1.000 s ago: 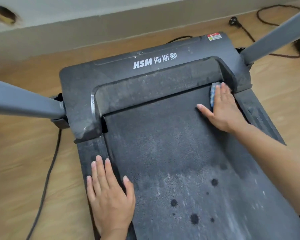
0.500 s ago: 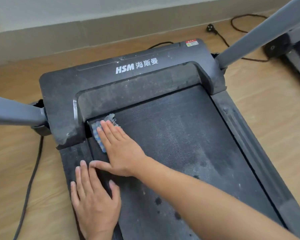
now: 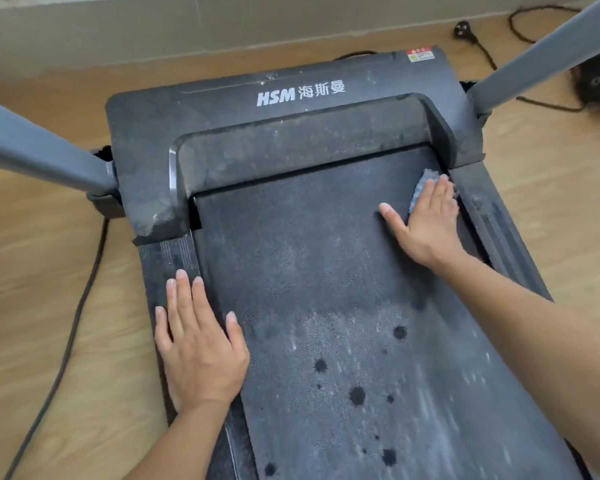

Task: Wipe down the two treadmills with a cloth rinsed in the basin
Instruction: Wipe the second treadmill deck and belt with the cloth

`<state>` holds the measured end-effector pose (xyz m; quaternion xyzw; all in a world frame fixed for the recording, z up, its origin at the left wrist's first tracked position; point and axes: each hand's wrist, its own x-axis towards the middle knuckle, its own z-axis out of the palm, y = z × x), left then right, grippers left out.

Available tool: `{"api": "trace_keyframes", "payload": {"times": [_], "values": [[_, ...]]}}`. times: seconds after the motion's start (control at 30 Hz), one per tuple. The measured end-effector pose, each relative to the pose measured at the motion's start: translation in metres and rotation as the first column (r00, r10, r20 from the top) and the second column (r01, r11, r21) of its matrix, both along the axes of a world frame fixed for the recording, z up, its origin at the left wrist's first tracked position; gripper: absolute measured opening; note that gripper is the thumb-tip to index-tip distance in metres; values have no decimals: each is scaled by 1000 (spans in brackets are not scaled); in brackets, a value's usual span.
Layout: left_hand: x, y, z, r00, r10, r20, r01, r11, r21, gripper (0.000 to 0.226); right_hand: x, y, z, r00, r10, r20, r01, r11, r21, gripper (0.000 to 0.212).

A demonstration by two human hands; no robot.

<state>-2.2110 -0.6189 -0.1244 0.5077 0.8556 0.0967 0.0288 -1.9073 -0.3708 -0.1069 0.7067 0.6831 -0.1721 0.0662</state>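
On one treadmill (image 3: 291,237): left hand (image 3: 201,348), right hand (image 3: 430,223), one cloth (image 3: 422,183).

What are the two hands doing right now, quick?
Left hand: open, resting flat on the treadmill's left side rail, holding nothing.
Right hand: open, straight fingers pressing the cloth onto the belt.

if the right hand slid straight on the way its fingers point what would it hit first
Probably the motor cover, at its inner right corner: the right hand presses the cloth flat on the belt, fingers aimed forward, and that wall rises just ahead of the cloth.
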Motion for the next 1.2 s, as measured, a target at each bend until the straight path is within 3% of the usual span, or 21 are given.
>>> {"api": "trace_keyframes", "payload": {"times": [0.1, 0.2, 0.33, 0.4, 0.5, 0.77, 0.87, 0.93, 1.1, 1.2], "values": [[-4, 1, -2, 1000, -5, -28, 5, 1000, 8, 73, -63, -22, -2, 983, 173, -60, -171, 985, 27, 126], [-4, 2, -1, 999, -13, -36, 14, 1000, 24, 71, -155, -64, -4, 903, 403, -150, -401, 915, 45, 118], [-10, -1, 0, 992, 43, 115, -56, 992, 112, 66, -255, -121, 1, 756, 591, -282, -607, 794, 35, 104], [-8, -11, 2, 989, 45, 144, -65, 989, 135, 62, -257, -122, 4, 693, 677, -247, -692, 721, 35, 100], [6, -31, 1, 999, 28, 37, -30, 999, 45, 64, -210, -97, 9, 605, 788, -112, -788, 613, 59, 102], [11, -37, -2, 999, 42, 28, -43, 998, 39, 66, 28, -36, 25, 861, 502, 83, -500, 865, -43, 117], [13, -37, -1, 999, 43, 3, -43, 998, 44, 66, 68, -21, 35, 883, 470, -9, -470, 883, -24, 98], [12, -36, -1, 999, 43, -10, -42, 998, 40, 67, 60, -11, 28, 889, 448, -91, -447, 894, 37, 85], [11, -33, -2, 999, 38, -27, -38, 999, 15, 67, -30, -22, -3, 983, 182, -38, -173, 969, 176, 105], [8, -35, -4, 999, 34, -37, -34, 999, 12, 67, -129, -62, -1, 922, 371, -113, -343, 916, 209, 97]]}}
